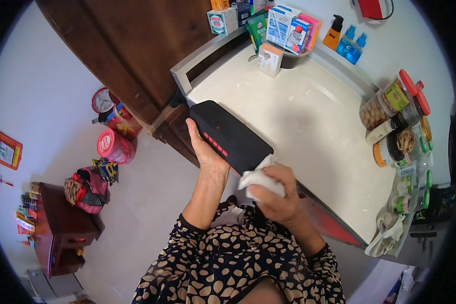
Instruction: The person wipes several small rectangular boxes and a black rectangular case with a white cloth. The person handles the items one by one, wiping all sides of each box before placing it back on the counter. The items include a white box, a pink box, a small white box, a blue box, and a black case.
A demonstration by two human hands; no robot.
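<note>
A flat black rectangular device [233, 134] with rounded corners and a row of red marks along one side is held tilted in front of me, by the near left edge of the white counter. My left hand [209, 154] grips it by its left side, the thumb along the edge and the other fingers hidden underneath. Bunched in my right hand [281, 195] is a white tissue or cloth [261, 181], pressed by the fingers against the device's lower right end.
The glossy white counter [314, 116] has a raised rim. Boxes in a dark basin [291, 60], spray bottles [352, 44], food jars [385, 109] and a crumpled cloth [387, 233] line its edges. A dark wooden cabinet [121, 50] stands behind left, with a pink bucket [115, 147] on the floor.
</note>
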